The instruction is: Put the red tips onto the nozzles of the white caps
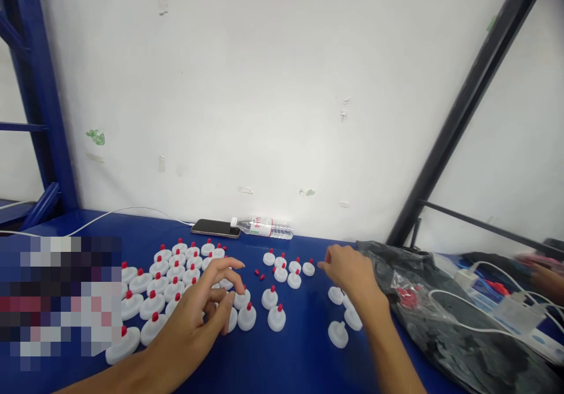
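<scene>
Several white round caps with red tips (176, 276) stand in rows on the blue table (273, 359). My left hand (207, 306) hovers over the right end of these rows, fingers spread and curved, holding nothing that I can see. My right hand (352, 276) reaches toward a small group of capped pieces (288, 268), fingers loosely curled; whether it holds anything is hidden. Several plain white caps without red tips (338, 334) lie just under and beside my right wrist. Loose red tips (259, 275) lie between the hands.
A phone (215, 228) and a water bottle (264, 228) lie by the white wall. A dark plastic bag with red pieces (414, 300) sits right of my hand. White cables and a power strip (506, 312) lie at the right. Another person's hand (546, 276) shows at the far right.
</scene>
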Demonstrator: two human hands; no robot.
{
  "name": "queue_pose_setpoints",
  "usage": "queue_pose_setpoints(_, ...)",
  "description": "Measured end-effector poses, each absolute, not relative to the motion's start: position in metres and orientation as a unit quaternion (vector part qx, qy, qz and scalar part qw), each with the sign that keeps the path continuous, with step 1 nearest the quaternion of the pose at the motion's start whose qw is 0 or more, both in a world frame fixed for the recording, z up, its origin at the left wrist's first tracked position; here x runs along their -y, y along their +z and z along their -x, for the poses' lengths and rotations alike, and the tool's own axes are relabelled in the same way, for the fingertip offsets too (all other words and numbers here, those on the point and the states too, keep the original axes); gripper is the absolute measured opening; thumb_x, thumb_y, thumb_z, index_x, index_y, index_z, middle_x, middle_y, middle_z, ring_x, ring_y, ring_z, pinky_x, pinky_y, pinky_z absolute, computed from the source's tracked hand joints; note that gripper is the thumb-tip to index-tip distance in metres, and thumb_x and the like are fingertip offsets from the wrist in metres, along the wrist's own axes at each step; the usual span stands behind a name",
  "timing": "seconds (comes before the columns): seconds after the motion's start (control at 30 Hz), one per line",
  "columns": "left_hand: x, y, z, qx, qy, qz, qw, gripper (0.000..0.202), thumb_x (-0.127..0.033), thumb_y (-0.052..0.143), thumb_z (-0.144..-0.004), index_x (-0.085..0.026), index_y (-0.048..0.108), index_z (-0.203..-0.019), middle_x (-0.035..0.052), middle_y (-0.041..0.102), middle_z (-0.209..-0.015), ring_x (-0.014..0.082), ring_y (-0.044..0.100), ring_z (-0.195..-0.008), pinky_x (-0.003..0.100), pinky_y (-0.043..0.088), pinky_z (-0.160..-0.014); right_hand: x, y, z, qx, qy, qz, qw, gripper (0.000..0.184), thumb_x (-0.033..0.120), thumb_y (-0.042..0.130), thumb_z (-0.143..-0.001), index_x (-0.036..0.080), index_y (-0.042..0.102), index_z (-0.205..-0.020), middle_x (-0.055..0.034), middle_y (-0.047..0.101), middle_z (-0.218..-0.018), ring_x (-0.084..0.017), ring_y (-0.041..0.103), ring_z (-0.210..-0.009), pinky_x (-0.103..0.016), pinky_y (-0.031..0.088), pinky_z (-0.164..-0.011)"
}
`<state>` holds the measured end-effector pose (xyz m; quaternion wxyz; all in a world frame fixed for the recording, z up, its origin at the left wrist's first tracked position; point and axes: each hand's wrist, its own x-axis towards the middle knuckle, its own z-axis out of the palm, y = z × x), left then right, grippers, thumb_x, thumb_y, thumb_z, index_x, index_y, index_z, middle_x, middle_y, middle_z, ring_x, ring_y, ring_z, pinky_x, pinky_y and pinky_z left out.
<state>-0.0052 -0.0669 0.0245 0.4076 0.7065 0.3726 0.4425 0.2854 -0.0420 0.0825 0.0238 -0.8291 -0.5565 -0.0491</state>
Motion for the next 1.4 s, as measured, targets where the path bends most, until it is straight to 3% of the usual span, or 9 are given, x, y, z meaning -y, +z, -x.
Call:
queue_pose_setpoints(0.27,0.069,0.025,0.004,-0.36,0.436,-0.71,0.42,0.027,-0.05,0.047,-0.101,-0.032,0.051,-0.122,-0.0018,0.062,-0.093,0.0118,0.047,-0.056,0.026,0.043,-0.055,0.045,0.08,-0.299,0.569,0.086,0.818,0.012,0.009,0.012,0.076,-0.074,0.019,0.074,-0.07,-0.006,0.073,-0.063,-0.025,0.075,-0.071,-0.031,0.049,-0.069)
queue_pose_setpoints(0.43,0.069,0.029,0.001,-0.384,0.397,-0.723,0.415,0.028,-0.056,0.059,-0.095,-0.028,0.064,-0.098,-0.0046,0.057,-0.071,0.012,0.044,-0.053,0.025,0.038,-0.051,0.046,0.089,-0.283,0.641,0.099,0.751,0.123,0.01,0.027,0.066,-0.09,0.022,0.074,-0.093,-0.0031,0.077,-0.079,-0.02,0.074,-0.074,-0.03,0.051,-0.072)
queue_pose_setpoints(0.6,0.068,0.028,0.001,-0.392,0.406,-0.733,0.381,0.029,-0.056,0.063,-0.091,-0.03,0.068,-0.104,-0.0034,0.064,-0.074,0.0129,0.047,-0.054,0.024,0.038,-0.051,0.053,0.093,-0.258,0.732,0.364,0.498,0.291,0.027,0.046,0.074,-0.088,0.019,0.071,-0.092,-0.0022,0.074,-0.079,-0.015,0.068,-0.066,-0.025,0.053,-0.065)
queue_pose_setpoints(0.77,0.061,0.024,0.006,-0.36,0.4,-0.77,0.343,0.031,-0.053,0.07,-0.087,-0.032,0.071,-0.11,0.0015,0.073,-0.097,0.0143,0.059,-0.06,0.024,0.043,-0.052,0.058,0.085,-0.236,0.733,0.503,0.361,0.28,0.033,0.046,0.087,-0.076,0.019,0.074,-0.09,-0.0012,0.074,-0.078,-0.015,0.069,-0.07,-0.025,0.054,-0.067)
queue_pose_setpoints(0.87,0.058,0.022,0.008,-0.364,0.372,-0.78,0.346,0.029,-0.054,0.067,-0.09,-0.03,0.073,-0.106,0.0013,0.075,-0.087,0.0161,0.061,-0.061,0.024,0.041,-0.051,0.056,0.081,-0.231,0.738,0.512,0.342,0.275,0.032,0.046,0.085,-0.078,0.019,0.074,-0.091,-0.001,0.075,-0.078,-0.015,0.071,-0.072,-0.024,0.053,-0.067)
queue_pose_setpoints(0.97,0.057,0.021,0.009,-0.383,0.358,-0.771,0.361,0.035,-0.058,0.064,-0.092,-0.029,0.07,-0.112,-0.0013,0.072,-0.068,0.0183,0.063,-0.059,0.025,0.042,-0.052,0.052,0.079,-0.23,0.757,0.451,0.379,0.283,0.031,0.049,0.068,-0.095,0.019,0.072,-0.103,-0.0036,0.077,-0.087,-0.014,0.071,-0.069,-0.023,0.05,-0.06)
queue_pose_setpoints(1.07,0.055,0.021,0.009,-0.401,0.376,-0.753,0.362,0.039,-0.061,0.062,-0.092,-0.03,0.066,-0.115,-0.0035,0.067,-0.061,0.0188,0.061,-0.056,0.026,0.044,-0.055,0.047,0.074,-0.23,0.794,0.187,0.518,0.256,0.029,0.039,0.048,-0.108,0.023,0.071,-0.113,-0.0042,0.08,-0.101,-0.017,0.075,-0.081,-0.026,0.051,-0.069)
queue_pose_setpoints(1.13,0.053,0.021,0.01,-0.41,0.381,-0.749,0.355,0.041,-0.062,0.063,-0.091,-0.03,0.064,-0.116,-0.0054,0.064,-0.058,0.0179,0.056,-0.053,0.026,0.044,-0.055,0.043,0.067,-0.231,0.783,0.035,0.586,0.205,0.025,0.03,0.051,-0.107,0.024,0.073,-0.118,-0.0052,0.08,-0.11,-0.023,0.075,-0.099,-0.031,0.051,-0.082)
queue_pose_setpoints(1.4,0.053,0.019,0.01,-0.413,0.376,-0.747,0.36,0.045,-0.065,0.061,-0.091,-0.031,0.062,-0.12,-0.0066,0.057,-0.058,0.0176,0.052,-0.053,0.026,0.043,-0.055,0.029,0.044,-0.23,0.769,-0.04,0.631,0.1,0.024,0.026,0.06,-0.1,0.025,0.075,-0.119,-0.0097,0.078,-0.114,-0.028,0.074,-0.104,-0.032,0.048,-0.081)
